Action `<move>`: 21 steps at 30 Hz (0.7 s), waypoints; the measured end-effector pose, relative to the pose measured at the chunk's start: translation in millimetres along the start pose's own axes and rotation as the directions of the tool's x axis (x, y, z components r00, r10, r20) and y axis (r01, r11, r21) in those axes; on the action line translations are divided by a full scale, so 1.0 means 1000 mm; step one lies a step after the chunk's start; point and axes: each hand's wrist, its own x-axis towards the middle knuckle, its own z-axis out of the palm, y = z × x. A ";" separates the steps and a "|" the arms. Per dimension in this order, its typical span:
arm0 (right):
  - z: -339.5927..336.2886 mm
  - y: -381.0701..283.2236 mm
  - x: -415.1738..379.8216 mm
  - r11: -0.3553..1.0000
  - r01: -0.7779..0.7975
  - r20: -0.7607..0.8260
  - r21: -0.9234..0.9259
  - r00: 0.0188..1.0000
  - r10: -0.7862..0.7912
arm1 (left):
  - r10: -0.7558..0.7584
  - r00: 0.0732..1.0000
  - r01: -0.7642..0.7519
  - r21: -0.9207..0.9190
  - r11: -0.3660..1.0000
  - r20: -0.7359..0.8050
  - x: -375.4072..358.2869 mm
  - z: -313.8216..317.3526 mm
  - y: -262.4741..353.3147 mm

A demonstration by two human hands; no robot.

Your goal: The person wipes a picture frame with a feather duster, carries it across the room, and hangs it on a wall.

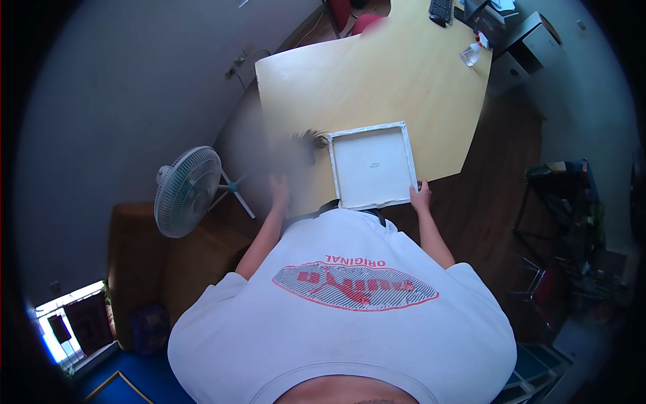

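Note:
A square white stretched canvas (374, 165) lies on the wooden table with its framed back up, its near edge close to my shirt. My right hand (420, 195) is closed around its near right corner. Over on the other side, my left hand (280, 190) is at the table's left edge, its fingers smeared by a blurred patch in the picture. Just beyond that hand, a dark bristly thing like a brush or duster (311, 140) sits beside the canvas's left edge; I cannot tell whether my left hand holds it.
The pale wooden table (377, 81) stretches away from me. A spray bottle (473, 52) stands near its right edge, with a keyboard (441, 9) farther back. To the left are a standing fan (190, 192) and a brown sofa (151, 249). A red chair (542, 291) is at right.

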 end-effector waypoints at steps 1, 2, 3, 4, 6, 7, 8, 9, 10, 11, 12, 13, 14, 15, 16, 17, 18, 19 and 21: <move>-0.010 0.004 -0.008 0.995 -0.024 0.065 0.099 0.998 0.017 | 0.005 1.000 -0.005 -0.002 1.000 0.014 0.001 0.000 0.001; -0.017 0.007 -0.017 0.979 -0.055 0.129 0.198 0.991 0.030 | 0.052 0.996 -0.055 0.038 0.998 0.067 0.001 -0.001 0.001; -0.021 0.012 -0.024 0.978 -0.066 0.117 0.197 0.992 0.044 | 0.097 0.988 -0.107 0.076 0.991 0.123 0.004 -0.001 -0.002; -0.025 0.018 -0.032 0.937 -0.168 0.182 0.305 0.977 0.115 | 0.104 0.984 -0.116 0.078 0.990 0.143 0.008 -0.002 -0.005; -0.035 0.018 -0.053 0.827 -0.326 0.269 0.458 0.938 0.220 | 0.080 0.963 -0.122 0.151 0.981 0.259 0.018 0.000 -0.012; -0.042 0.013 -0.064 0.819 -0.341 0.256 0.460 0.935 0.246 | 0.083 0.955 -0.133 0.159 0.978 0.286 0.019 0.001 -0.007; -0.048 0.009 -0.074 0.762 -0.428 0.296 0.487 0.901 0.317 | 0.000 0.960 -0.035 0.118 0.992 0.281 0.019 0.004 -0.003; -0.054 0.006 -0.087 0.693 -0.512 0.339 0.508 0.858 0.385 | -0.088 0.955 0.067 0.083 0.994 0.282 0.017 0.005 0.004; -0.057 0.003 -0.101 0.676 -0.532 0.325 0.510 0.847 0.420 | -0.092 0.944 0.063 0.102 0.993 0.316 0.016 0.005 0.012; -0.059 -0.002 -0.116 0.606 -0.539 0.310 0.585 0.839 0.447 | -0.146 0.895 0.126 0.074 0.989 0.422 0.016 0.005 0.022; -0.063 -0.007 -0.135 0.532 -0.534 0.294 0.657 0.831 0.472 | -0.194 0.831 0.195 0.054 0.979 0.521 0.017 0.005 0.026; -0.066 -0.011 -0.153 0.518 -0.544 0.281 0.660 0.818 0.501 | -0.201 0.814 0.191 0.075 0.979 0.545 0.029 0.011 0.011; -0.069 -0.019 -0.165 0.414 -0.566 0.324 0.713 0.789 0.521 | -0.162 0.765 0.164 0.055 0.985 0.623 0.045 0.019 -0.001; -0.071 -0.028 -0.175 0.306 -0.576 0.367 0.758 0.765 0.530 | -0.119 0.711 0.137 0.029 0.990 0.693 0.055 0.026 -0.011; -0.075 -0.040 -0.185 0.215 -0.548 0.393 0.808 0.774 0.497 | -0.082 0.711 0.065 0.052 0.997 0.698 0.048 0.026 0.005; -0.078 -0.052 -0.192 0.205 -0.545 0.383 0.813 0.766 0.516 | -0.087 0.695 0.060 0.063 0.996 0.714 0.046 0.030 0.009; -0.084 -0.071 -0.197 0.150 -0.518 0.376 0.842 0.763 0.525 | -0.017 0.708 0.010 0.014 1.000 0.706 0.047 0.037 0.006; -0.090 -0.086 -0.202 0.097 -0.489 0.369 0.867 0.759 0.536 | 0.051 0.716 -0.037 -0.035 0.999 0.696 0.047 0.044 0.003; -0.102 -0.101 -0.203 0.098 -0.503 0.382 0.859 0.756 0.532 | 0.052 0.602 -0.015 -0.054 0.998 0.796 0.047 0.055 0.008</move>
